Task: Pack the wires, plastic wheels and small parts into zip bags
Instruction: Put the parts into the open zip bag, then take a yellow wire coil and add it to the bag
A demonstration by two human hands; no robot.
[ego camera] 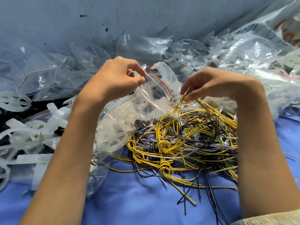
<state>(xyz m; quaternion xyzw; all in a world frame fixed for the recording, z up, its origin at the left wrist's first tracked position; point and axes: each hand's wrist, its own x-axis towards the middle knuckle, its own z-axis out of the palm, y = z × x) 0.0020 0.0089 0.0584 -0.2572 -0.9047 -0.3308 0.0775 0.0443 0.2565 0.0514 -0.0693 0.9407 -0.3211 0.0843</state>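
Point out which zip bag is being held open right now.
The red-striped bag pinched by the left hand, its mouth gaping beside the wires; the other bags lie unheld in heaps around it.

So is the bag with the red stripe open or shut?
Open. The left hand pinches one edge of the zip bag, and its red-striped mouth gapes wide. White plastic wheels show inside.
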